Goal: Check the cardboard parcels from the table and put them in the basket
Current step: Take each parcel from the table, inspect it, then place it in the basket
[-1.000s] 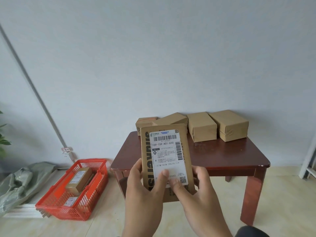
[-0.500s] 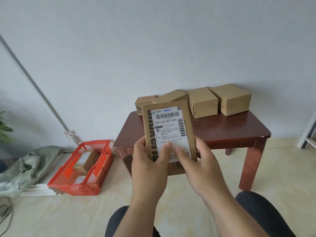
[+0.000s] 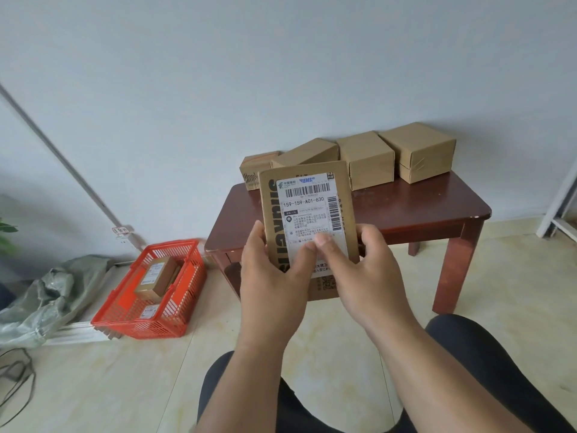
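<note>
I hold a flat cardboard parcel (image 3: 307,195) upright in front of me, its white shipping label facing me. My left hand (image 3: 271,276) grips its lower left edge and my right hand (image 3: 359,270) its lower right, both thumbs pressed on the label. Behind it, several brown cardboard parcels (image 3: 368,159) stand in a row at the back of the dark wooden table (image 3: 421,210). The orange basket (image 3: 175,310) sits on the floor to the left of the table, with parcels (image 3: 156,278) inside it.
A grey-green sack (image 3: 50,295) lies on the floor left of the basket. Black cables (image 3: 15,379) trail at the lower left. A white frame (image 3: 559,207) stands at the far right. My dark-trousered knees (image 3: 484,364) are at the bottom.
The view has tilted further down, so my knees and more floor show. Both hands keep hold of the same parcel, with the thumbs shifted slightly on the label.
</note>
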`<state>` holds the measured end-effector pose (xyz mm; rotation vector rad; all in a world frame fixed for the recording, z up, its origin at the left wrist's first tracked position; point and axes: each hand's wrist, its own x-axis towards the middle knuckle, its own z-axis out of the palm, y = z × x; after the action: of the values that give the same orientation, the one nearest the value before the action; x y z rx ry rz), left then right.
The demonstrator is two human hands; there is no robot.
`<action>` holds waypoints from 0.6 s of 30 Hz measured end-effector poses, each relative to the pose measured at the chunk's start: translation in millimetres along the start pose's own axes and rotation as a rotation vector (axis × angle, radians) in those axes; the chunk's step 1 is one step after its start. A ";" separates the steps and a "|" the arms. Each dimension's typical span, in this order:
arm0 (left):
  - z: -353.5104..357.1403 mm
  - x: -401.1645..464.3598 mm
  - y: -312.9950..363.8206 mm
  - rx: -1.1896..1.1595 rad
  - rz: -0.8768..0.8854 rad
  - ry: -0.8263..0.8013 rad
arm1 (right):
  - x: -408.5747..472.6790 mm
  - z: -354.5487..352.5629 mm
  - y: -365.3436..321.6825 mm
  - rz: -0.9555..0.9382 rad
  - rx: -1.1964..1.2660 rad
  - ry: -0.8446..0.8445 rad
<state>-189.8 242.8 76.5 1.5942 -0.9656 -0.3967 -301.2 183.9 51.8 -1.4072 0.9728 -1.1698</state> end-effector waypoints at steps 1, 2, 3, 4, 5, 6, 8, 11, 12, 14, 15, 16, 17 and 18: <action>-0.6 2.8 0.0 -0.005 0.009 0.019 | -1.3 0.3 -0.5 -0.008 0.002 -0.005; -1.8 4.7 -0.2 -0.012 0.010 0.038 | -2.0 0.9 -0.8 -0.015 0.011 -0.007; -2.3 6.0 -1.0 -0.024 0.001 0.057 | -2.2 1.2 -0.8 -0.019 0.021 -0.007; -2.6 6.3 -2.3 -0.040 -0.014 0.072 | -2.1 1.4 -0.2 -0.021 0.025 -0.008; -2.4 5.9 -4.2 -0.046 -0.022 0.079 | -2.0 1.3 0.2 -0.018 0.025 -0.009; -1.7 4.9 -5.7 -0.036 -0.019 0.080 | -1.7 1.2 0.6 -0.012 0.023 -0.011; -0.8 2.4 -7.5 0.006 -0.002 0.070 | -1.1 0.9 0.7 0.006 0.015 -0.008; 1.3 -0.9 -9.2 0.032 -0.002 0.050 | 1.9 0.2 -0.8 0.039 0.015 0.030; 1.7 -2.2 -8.4 0.042 0.000 0.045 | 2.8 0.2 -1.1 0.044 0.020 0.043; 2.7 -3.6 -7.7 0.052 0.009 0.047 | 3.2 0.1 -1.2 0.037 0.027 0.047; 2.4 -3.0 -7.4 0.057 0.018 0.059 | 2.4 0.3 -1.6 0.029 0.031 0.042; 1.6 -1.4 -7.6 0.063 0.024 0.069 | 1.4 0.9 -1.9 0.015 0.027 0.033; 0.6 0.6 -7.6 0.061 0.020 0.075 | -0.1 1.1 -1.9 -0.010 0.014 0.024; -0.6 3.3 -7.0 0.047 0.005 0.076 | -0.9 1.6 -1.8 -0.040 -0.003 0.015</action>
<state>-184.8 240.5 70.9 1.6374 -0.9269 -0.3099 -299.9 185.3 53.4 -1.4280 0.9616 -1.2100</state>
